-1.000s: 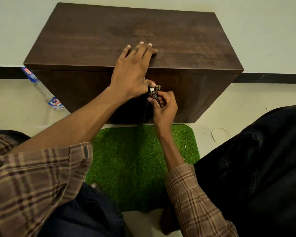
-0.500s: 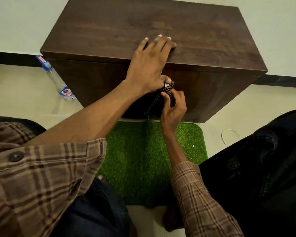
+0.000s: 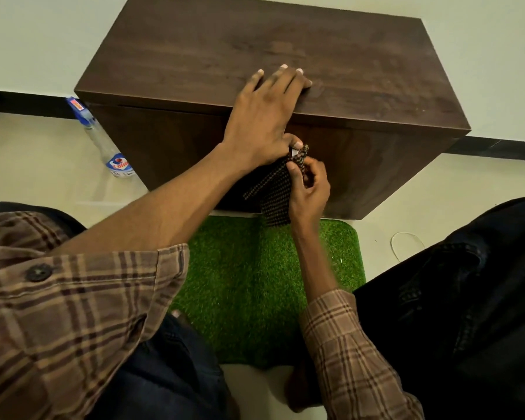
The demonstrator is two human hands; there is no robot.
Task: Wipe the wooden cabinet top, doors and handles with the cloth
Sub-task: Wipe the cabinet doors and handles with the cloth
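A dark wooden cabinet (image 3: 194, 53) stands against the wall. My left hand (image 3: 261, 119) lies over its front top edge, fingers flat on the top and thumb down on the door front. My right hand (image 3: 308, 189) grips a dark checked cloth (image 3: 275, 192) against the upper middle of the door front, just below my left thumb. The cloth hangs down in front of the door. A small pale piece, perhaps a handle, peeks out between thumb and cloth; most of it is hidden.
A clear spray bottle (image 3: 103, 144) with a blue cap leans at the cabinet's left side. A green grass mat (image 3: 240, 283) lies on the floor before the cabinet. My dark-trousered knees flank it. A thin white loop (image 3: 406, 244) lies on the floor at right.
The view has shifted so the cabinet sits further right and up. More of the cloth hangs loose below my right hand than before. Both hands stay at the same spot on the cabinet.
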